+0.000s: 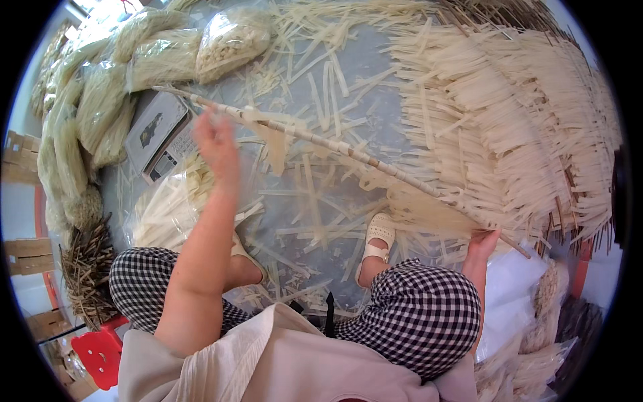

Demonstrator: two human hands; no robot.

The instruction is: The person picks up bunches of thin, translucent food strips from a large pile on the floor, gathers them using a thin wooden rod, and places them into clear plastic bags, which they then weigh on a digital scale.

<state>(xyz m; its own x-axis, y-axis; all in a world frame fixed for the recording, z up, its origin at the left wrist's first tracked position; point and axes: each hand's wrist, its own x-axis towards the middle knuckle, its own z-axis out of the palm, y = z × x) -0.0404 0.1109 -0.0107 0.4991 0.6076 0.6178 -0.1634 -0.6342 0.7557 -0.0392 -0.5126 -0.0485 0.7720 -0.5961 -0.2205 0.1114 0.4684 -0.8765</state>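
Note:
A long thin stick (326,143) wrapped with pale dried strips slants across the view, from the scale at upper left to the lower right. My right hand (485,243) grips it near its lower right end, with a sheet of pale strips (427,208) hanging beside the fingers. My left hand (215,138), blurred, is raised at the stick's upper left part; whether its fingers close on the stick cannot be told. Another pale flap (276,148) hangs from the stick between the hands.
Loose pale strips (311,188) lie scattered on the grey floor. A digital scale (156,131) stands at left beside bagged strips (166,55). Rows of strip-laden sticks (482,115) are piled at right. Brown sticks (88,271) and a red stool (100,354) are at lower left.

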